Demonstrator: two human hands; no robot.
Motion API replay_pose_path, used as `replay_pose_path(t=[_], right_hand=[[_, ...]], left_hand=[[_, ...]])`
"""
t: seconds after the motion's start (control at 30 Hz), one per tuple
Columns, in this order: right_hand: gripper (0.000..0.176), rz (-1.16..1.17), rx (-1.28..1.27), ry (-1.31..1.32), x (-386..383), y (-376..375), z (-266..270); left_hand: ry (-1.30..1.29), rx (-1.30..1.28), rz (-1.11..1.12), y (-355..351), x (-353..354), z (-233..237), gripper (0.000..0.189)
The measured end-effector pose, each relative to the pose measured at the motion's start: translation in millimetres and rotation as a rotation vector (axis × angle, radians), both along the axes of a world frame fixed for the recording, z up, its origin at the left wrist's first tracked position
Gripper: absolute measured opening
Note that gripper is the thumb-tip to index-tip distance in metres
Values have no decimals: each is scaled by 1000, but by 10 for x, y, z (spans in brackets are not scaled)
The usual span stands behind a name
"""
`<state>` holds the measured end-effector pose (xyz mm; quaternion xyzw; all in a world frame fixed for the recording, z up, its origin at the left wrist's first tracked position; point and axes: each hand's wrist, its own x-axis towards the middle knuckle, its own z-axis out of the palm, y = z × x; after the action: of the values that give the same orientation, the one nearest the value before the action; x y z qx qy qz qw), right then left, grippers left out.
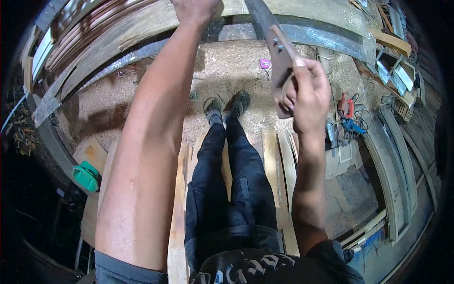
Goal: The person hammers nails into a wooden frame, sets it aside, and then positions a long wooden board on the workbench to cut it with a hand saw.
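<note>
**Head view.** The right hand (pixel 309 97) gripped the wooden handle of the handsaw (pixel 280 59), with the fingers (pixel 289 97) curled tight around it. The saw's long axis ran from that hand toward 11 o'clock, and its blade passed over the curved timber (pixel 142 28) at the upper edge. The left hand (pixel 196 9), at 12 o'clock, rested on the same timber near the blade, toward 9 o'clock of it. Its fingers were cropped from view, so their state could not be told.

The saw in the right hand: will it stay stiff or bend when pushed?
The saw probably flexes slightly, since its blade looks thin. Its wooden handle likely gives the right hand a firm hold. It seems light, being held one-handed.
</note>
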<state>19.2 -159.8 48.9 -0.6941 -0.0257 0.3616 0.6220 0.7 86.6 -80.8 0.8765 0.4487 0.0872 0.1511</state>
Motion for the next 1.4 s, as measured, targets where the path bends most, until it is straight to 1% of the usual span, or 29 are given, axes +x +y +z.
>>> replay_pose_path(t=[0.07,0.13,0.17,0.2,0.27,0.33,0.4,0.53,0.57,0.6,0.63,0.67,0.73,0.77,0.8,0.83,0.87,0.9,0.93,1.0,1.03,1.07,1.13,1.17,1.2,1.27,1.3,1.37,1.4], right_hand=[[30,3,-112,-42,98,27,-32],[32,32,-79,-8,368,178,-185],[32,56,-78,10,463,265,-207],[33,78,-78,31,496,296,-205],[31,78,-59,25,460,273,-214],[22,74,-112,13,376,302,-229],[22,72,-112,33,330,323,-204],[23,67,-55,72,417,272,-271],[25,68,-31,102,445,259,-291],[25,70,-30,108,445,262,-277],[25,71,-60,109,445,265,-252],[24,71,-84,102,476,291,-236],[25,74,-87,104,470,295,-200],[23,75,-105,107,450,343,-178],[21,79,-123,101,430,353,-140],[21,43,-150,113,341,435,-52],[22,65,-132,81,290,483,-7],[22,57,-201,61,285,549,49],[21,51,-270,43,306,627,115],[20,46,-255,118,497,644,219],[27,40,-221,159,632,566,159],[29,76,-167,160,732,482,70],[27,60,-158,135,563,395,17],[24,80,-240,25,315,328,23],[23,135,-272,-183,113,181,36],[24,-16,-89,48,-148,-124,139],[24,-11,-82,46,-113,-35,91],[24,-29,-193,-70,-20,204,-68],[22,-28,-149,-67,133,401,-344]], left_hand=[[22,16,-12,-31,-47,-72,48],[61,-6,-39,18,-13,-31,48],[59,51,-43,13,-21,-90,48],[59,53,-47,0,-42,-70,48],[49,-21,-29,5,-24,1,47],[12,-9,-25,21,-3,11,48],[-13,-3,-19,13,-4,5,48],[38,-72,0,10,-1,78,49],[-1,-64,13,10,2,50,50],[-37,-60,23,10,8,44,50],[11,-113,21,21,18,87,51],[6,-107,21,83,46,37,51],[39,-10,-26,102,-21,-130,53],[102,-20,-10,104,-21,-165,52],[105,-19,-9,97,-34,-175,52],[59,39,-10,107,-10,-205,48],[19,92,-10,91,-17,-235,45],[-9,135,-5,87,-12,-231,45],[-8,136,-3,88,-9,-230,45],[55,99,-3,96,-4,-216,45],[25,97,-7,95,-11,-220,45],[30,92,-8,83,-29,-215,45],[6,112,-19,101,-25,-228,44],[-5,108,-20,98,-30,-234,43],[-20,109,-22,122,20,-229,43],[23,67,-24,105,-23,-228,43],[21,75,-18,134,-18,-227,43],[13,75,-18,92,-21,-219,44],[12,81,-19,106,-15,-198,44]])
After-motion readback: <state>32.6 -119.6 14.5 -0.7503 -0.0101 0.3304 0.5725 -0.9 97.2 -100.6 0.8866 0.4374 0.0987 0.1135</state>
